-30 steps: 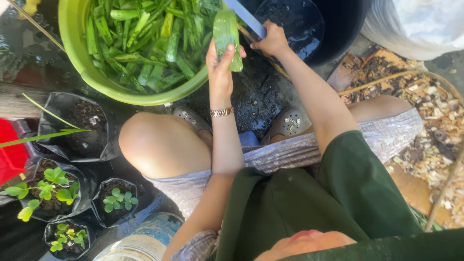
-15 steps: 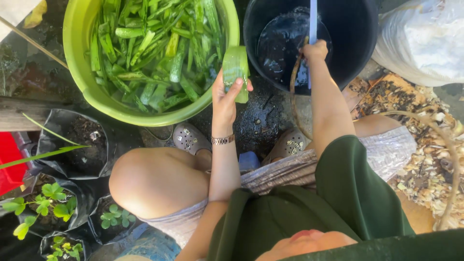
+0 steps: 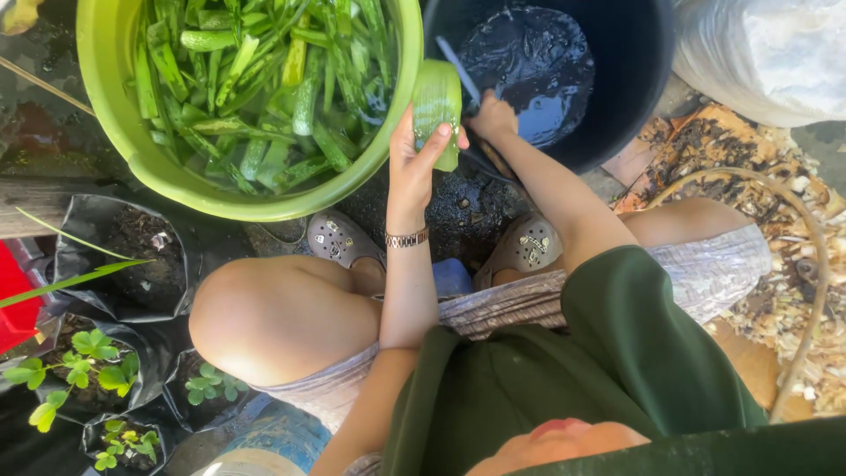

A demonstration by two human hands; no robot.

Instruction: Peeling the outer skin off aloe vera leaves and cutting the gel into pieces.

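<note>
My left hand (image 3: 412, 166) grips a thick pale green aloe leaf piece (image 3: 434, 104), held upright beside the rim of a lime green basin (image 3: 115, 106) full of cut green aloe strips (image 3: 264, 79). My right hand (image 3: 493, 119) holds a knife with a blue-grey blade (image 3: 458, 69), and the blade points up and left next to the leaf piece, over the near rim of a black bucket (image 3: 634, 79) holding dark water. Both hands are close together between the two containers.
Black grow bags with small green seedlings (image 3: 84, 353) stand at the lower left beside a red container (image 3: 13, 308). Wood chips and a curved hose (image 3: 815, 264) lie at the right. A white sack (image 3: 775, 53) sits at the top right. My knees and sandals are below the hands.
My right hand came back from over the water in the black bucket to the aloe leaf piece, and the knife blade now slants beside the leaf. The left hand stayed nearly still.
</note>
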